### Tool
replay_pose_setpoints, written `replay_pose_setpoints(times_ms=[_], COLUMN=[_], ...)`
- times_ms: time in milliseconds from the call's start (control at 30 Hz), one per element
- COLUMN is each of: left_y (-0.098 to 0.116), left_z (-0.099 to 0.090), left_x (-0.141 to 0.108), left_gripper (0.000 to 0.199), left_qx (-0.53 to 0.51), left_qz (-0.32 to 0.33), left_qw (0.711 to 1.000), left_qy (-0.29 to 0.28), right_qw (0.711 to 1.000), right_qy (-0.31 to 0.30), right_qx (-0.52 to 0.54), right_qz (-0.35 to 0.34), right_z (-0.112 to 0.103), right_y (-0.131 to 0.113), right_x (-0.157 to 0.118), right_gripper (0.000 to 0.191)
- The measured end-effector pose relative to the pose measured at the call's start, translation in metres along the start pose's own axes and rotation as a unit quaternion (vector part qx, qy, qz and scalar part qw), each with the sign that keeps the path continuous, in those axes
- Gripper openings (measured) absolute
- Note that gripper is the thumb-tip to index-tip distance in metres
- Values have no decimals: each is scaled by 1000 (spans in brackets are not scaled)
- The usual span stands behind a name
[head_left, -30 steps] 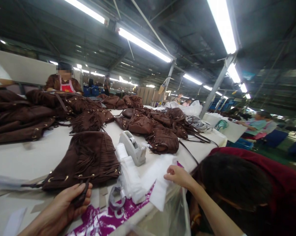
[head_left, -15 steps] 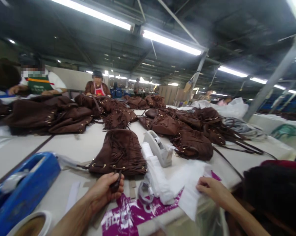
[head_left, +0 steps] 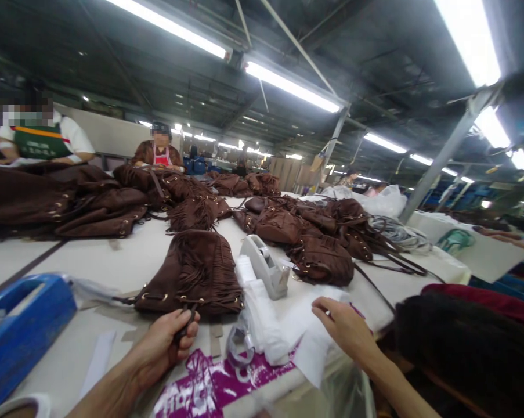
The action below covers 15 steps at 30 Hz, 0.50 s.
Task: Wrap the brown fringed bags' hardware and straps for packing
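Note:
A dark brown fringed bag with gold eyelets lies on the table in front of me. My left hand is closed on a dark drawstring end at the bag's near edge. To the right, my right hand is over a stack of white wrapping sheets, its fingers bent but apart. Whether its fingertips touch the top sheet I cannot tell. Between the hands are a folded white strip and a roll of clear tape, on purple-printed plastic.
A grey tape dispenser stands right of the bag, a blue one at left. More brown bags are heaped across the table. Two co-workers are beyond it. A dark-haired head is close at right.
The view has swung right, so things appear farther left. My right hand's fingers have loosened from their pinch at the white sheet. My left hand keeps its hold on the drawstring end.

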<state>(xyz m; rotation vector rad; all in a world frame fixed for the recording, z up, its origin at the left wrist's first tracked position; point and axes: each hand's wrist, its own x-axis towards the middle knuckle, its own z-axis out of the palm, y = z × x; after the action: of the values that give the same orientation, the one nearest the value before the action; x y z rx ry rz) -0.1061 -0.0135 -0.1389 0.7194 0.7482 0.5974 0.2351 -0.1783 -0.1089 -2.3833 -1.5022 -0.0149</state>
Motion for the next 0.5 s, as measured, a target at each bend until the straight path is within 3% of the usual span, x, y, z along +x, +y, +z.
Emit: replay_pose_setpoints(times_ms=[133,267,367,500], left_y=[7,11,12,15], left_z=[-2,-6,-4,5], left_x=[-2,2,3,-3], left_gripper=[12,12,17,19], left_qx=[-12,5,36,63], left_qz=[17,22,16,15], left_qw=[999,1000,999,998], left_qy=[25,18,7,20], right_qw=[996,979,961,952], right_qy=[-63,-162,-237,-283], right_qx=[68,127,139,113], right_qz=[-14,7,13,-18], right_z=[-9,-9,9,59], right_y=[-19,4,27,35], right_x=[-7,-32,-57,-76], right_gripper=[25,28,25,19])
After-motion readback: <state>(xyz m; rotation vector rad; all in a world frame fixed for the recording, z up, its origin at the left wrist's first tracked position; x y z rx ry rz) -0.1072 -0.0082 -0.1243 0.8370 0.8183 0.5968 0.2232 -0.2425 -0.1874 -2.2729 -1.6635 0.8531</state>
